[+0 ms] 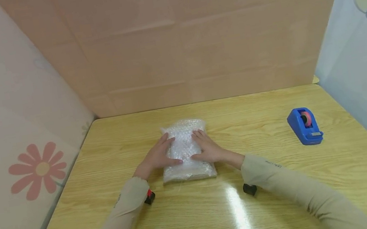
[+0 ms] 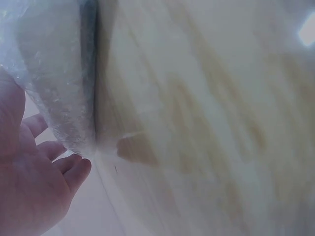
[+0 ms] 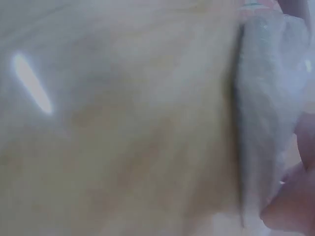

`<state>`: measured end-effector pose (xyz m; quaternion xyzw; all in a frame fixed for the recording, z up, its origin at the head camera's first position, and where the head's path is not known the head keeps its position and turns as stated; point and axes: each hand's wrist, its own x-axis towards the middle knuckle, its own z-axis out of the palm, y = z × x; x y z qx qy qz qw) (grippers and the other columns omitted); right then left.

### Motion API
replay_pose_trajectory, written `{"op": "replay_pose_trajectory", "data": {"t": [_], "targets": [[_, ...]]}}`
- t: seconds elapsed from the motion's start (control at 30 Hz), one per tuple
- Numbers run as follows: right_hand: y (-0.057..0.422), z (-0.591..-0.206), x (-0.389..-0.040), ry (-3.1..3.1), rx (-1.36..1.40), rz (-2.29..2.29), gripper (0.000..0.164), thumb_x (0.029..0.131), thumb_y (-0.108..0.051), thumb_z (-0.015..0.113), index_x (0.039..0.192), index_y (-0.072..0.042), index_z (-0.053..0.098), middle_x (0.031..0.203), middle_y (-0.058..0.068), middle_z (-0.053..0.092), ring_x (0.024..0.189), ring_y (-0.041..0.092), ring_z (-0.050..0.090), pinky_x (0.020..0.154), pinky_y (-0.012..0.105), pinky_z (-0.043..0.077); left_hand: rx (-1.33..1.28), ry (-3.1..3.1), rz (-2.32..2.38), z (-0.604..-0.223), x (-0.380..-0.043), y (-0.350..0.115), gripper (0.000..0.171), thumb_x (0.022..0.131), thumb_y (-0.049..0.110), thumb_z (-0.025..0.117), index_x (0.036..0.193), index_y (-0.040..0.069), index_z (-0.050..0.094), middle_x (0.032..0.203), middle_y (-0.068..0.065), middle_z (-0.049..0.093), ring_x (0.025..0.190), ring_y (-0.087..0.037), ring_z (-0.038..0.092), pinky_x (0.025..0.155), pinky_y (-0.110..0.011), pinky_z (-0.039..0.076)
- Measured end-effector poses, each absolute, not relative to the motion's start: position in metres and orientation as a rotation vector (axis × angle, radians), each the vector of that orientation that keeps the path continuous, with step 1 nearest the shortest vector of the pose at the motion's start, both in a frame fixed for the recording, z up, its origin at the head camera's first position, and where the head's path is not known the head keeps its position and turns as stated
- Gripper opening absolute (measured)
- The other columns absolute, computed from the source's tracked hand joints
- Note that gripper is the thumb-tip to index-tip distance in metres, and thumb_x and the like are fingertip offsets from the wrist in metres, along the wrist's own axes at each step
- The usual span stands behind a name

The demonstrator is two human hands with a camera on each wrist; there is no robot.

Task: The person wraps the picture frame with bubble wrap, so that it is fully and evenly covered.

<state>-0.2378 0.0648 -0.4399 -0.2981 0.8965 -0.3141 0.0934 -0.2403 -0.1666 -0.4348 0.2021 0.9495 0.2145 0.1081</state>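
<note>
A rectangular packet in clear bubble wrap [image 1: 183,142] lies flat near the middle of the wooden table. My left hand [image 1: 157,156] rests along its left side, thumb on top and pointing inward. From the other side, my right hand [image 1: 209,149] lies on the packet with its fingers spread and thumb toward the left one. In the left wrist view, the lower fingers [image 2: 76,174] are loosely bent right by the bubble-wrapped edge [image 2: 69,93]. The right wrist view is blurred, with the hand [image 3: 295,196] close against the packet's side [image 3: 266,98].
A blue tape dispenser [image 1: 304,126] with a pink roll stands on the table [image 1: 260,126] at the right. Small black wrist devices show below each cuff. A brown sheet [image 1: 177,52] hangs behind the table, with pale patterned cloth at both sides.
</note>
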Motion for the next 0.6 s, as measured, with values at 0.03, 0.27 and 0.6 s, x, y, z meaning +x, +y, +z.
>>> {"op": "replay_pose_trajectory", "data": {"t": [0.03, 0.27, 0.6], "targets": [[0.066, -0.437, -0.238, 2.635, -0.87, -0.967, 0.081, 0.084, -0.027, 0.062, 0.14, 0.009, 0.016, 0.148, 0.023, 0.008, 0.136, 0.037, -0.001, 0.109, 0.051, 0.006, 0.596, 2.791, 0.639, -0.434, -0.24, -0.167, 0.096, 0.067, 0.055, 0.071, 0.142, 0.012, 0.03, 0.152, -0.009, 0.006, 0.138, -0.028, 0.01, 0.107, -0.05, 0.02], [0.092, -0.418, -0.237, 2.49, -0.759, -1.24, 0.078, 0.086, -0.026, 0.062, 0.144, -0.003, 0.017, 0.148, 0.017, 0.018, 0.133, 0.039, 0.019, 0.106, 0.053, 0.02, 0.583, 2.78, 0.665, -0.432, -0.24, -0.167, 0.096, 0.067, 0.053, 0.073, 0.142, 0.011, 0.03, 0.152, -0.009, 0.007, 0.138, -0.027, 0.011, 0.107, -0.05, 0.02], [0.162, -0.411, -0.234, 2.527, -0.688, -1.48, 0.062, 0.087, -0.017, 0.062, 0.138, 0.001, 0.031, 0.134, 0.025, 0.039, 0.122, 0.04, 0.037, 0.098, 0.053, 0.033, 0.596, 2.76, 0.685, -0.431, -0.239, -0.167, 0.1, 0.067, 0.051, 0.074, 0.143, 0.008, 0.026, 0.152, -0.009, 0.007, 0.138, -0.026, 0.01, 0.109, -0.045, 0.018]]}}
